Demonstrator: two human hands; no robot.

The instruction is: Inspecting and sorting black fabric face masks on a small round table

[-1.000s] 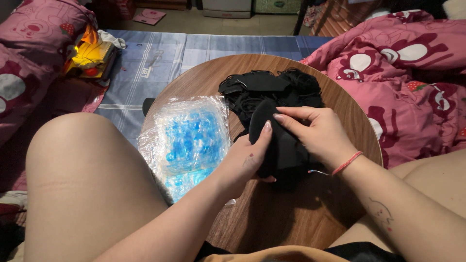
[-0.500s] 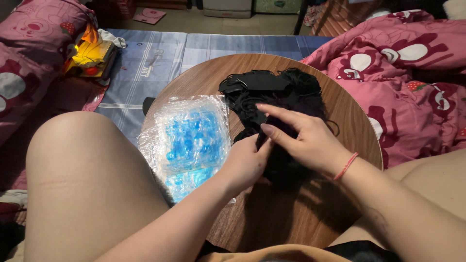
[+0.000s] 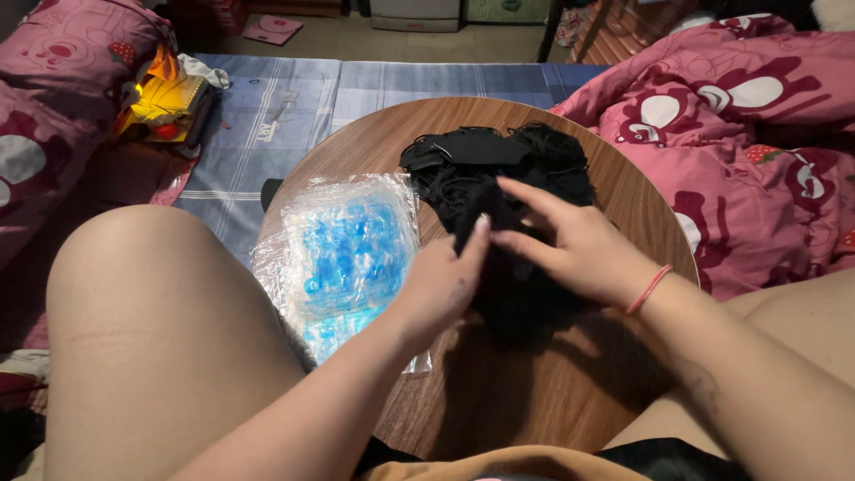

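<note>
Black fabric pieces [image 3: 499,191] lie heaped on the far half of the round wooden tabletop [image 3: 543,401], a loose pile of thin cloth with elastic-looking loops trailing from its edges. Both hands meet over the near end of that pile. The left hand [image 3: 443,285] pinches one dark piece between thumb and fingertips, and the right hand [image 3: 570,249] lies over the same piece, fingers spread and pressing it from above, a pink band [image 3: 647,289] around the wrist. Neither hand is empty; both grasp or pin the black cloth.

Judging by the way it slumps and folds, the material looks soft, limp and very light, with no stiffness to hold a shape. It should not slip much, since cloth grips skin, but the thin loops seem likely to tangle with their neighbours, so a single piece is best taken at a flat edge or corner and peeled away from the heap instead of being pulled by a loop. Nothing about it seems fragile.

Just left of the hands sits a clear plastic bag [image 3: 343,258] of blue contents, crinkled and glossy, touching the left wrist's side. Pink bedding [image 3: 739,116] lies beyond the tabletop on the right.
</note>
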